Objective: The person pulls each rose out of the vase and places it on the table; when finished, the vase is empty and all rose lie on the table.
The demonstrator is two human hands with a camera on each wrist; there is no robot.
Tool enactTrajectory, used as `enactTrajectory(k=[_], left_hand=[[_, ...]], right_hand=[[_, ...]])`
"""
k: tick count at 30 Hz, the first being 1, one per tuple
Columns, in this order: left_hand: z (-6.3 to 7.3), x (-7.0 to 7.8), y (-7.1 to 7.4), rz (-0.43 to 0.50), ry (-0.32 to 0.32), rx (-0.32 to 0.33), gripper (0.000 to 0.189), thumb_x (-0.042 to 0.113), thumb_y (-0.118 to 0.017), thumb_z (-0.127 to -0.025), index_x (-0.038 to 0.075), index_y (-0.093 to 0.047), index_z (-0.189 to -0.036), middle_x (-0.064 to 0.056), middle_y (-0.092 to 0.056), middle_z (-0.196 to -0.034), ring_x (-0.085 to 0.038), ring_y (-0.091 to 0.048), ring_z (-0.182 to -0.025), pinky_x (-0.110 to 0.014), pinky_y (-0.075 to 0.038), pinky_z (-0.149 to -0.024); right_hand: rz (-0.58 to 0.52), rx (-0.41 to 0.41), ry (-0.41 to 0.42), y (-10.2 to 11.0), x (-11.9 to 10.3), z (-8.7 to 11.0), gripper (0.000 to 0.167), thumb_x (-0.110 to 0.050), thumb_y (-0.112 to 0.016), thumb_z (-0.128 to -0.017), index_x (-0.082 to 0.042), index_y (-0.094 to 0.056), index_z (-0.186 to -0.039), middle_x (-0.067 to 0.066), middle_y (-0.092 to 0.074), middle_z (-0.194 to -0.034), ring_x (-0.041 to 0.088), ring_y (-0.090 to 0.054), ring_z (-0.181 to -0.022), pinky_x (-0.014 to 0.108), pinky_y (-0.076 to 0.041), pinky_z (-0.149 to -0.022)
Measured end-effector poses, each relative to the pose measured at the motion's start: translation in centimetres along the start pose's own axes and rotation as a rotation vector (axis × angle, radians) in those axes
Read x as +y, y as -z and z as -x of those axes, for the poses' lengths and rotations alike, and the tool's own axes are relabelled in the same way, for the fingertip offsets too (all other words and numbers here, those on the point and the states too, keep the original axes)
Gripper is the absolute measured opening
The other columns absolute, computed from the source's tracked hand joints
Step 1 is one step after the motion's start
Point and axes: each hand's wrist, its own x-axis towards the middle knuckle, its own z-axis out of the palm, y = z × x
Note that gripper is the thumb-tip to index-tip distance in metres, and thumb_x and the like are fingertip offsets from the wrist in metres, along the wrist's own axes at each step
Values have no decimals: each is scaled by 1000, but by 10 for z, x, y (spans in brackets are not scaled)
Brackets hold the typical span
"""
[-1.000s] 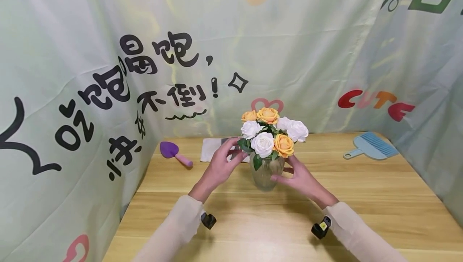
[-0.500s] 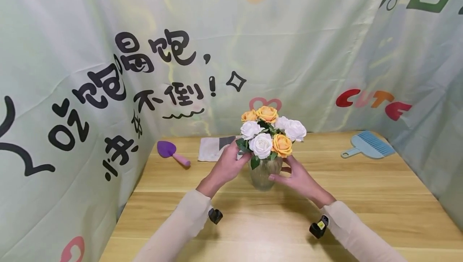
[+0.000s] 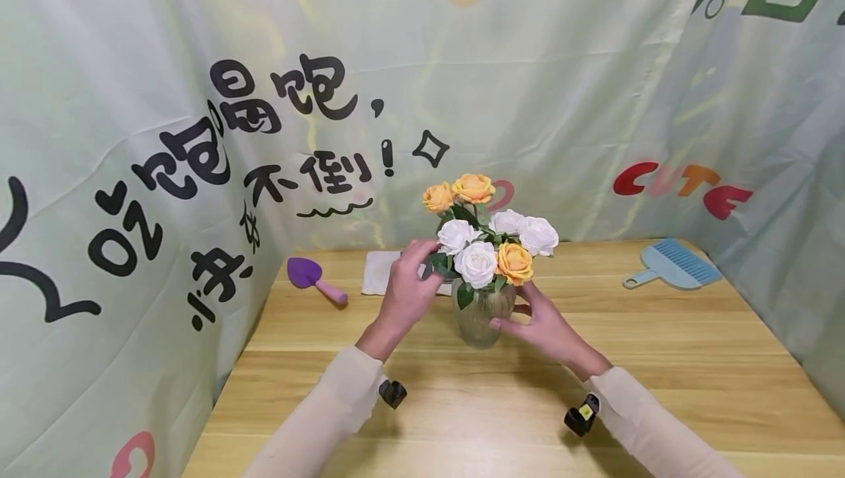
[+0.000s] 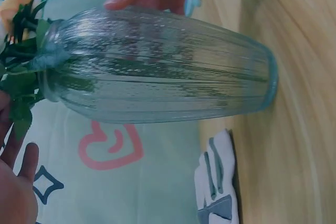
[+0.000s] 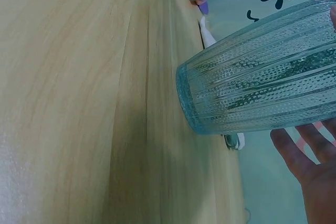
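A ribbed clear glass vase (image 3: 483, 320) stands upright on the table, holding a bunch of white roses (image 3: 477, 264) and orange roses (image 3: 473, 188) with green leaves. My right hand (image 3: 551, 328) holds the vase from the right, thumb at the front and fingers around the far side; the right wrist view shows its fingertips against the glass (image 5: 257, 77). At the bunch's left side, my left hand (image 3: 409, 287) has its fingers in among the leaves (image 4: 20, 111) above the vase's rim, pinching a stem there. Two orange roses lean out high at the back left, and foliage covers the pinching fingertips.
Behind my left hand lies a white and grey work glove (image 4: 215, 182). A purple trowel (image 3: 305, 273) with a pink handle is at the back left, a light-blue dustpan (image 3: 676, 265) at the back right. Printed fabric (image 3: 561, 97) hangs along the table's back and sides.
The two orange roses at the back have shifted up and left, away from the white ones. My left hand has moved slightly up and left with them; the right hand and vase stay put.
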Motion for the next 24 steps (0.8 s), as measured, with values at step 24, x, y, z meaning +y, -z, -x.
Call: enactTrajectory(k=[24], left_hand=[[-9,4,-14,68,126,10,38,-11,-69,-93,-2,-71,-130,-21,-74,-127,-37,-73,-117,-50,-64,-105]], right_hand=[[1,23,23,-2,2,1,93,-10,-89,-92,-4,-33,-166,16,-62,-133,40,-57,-137,30,-63,-104]])
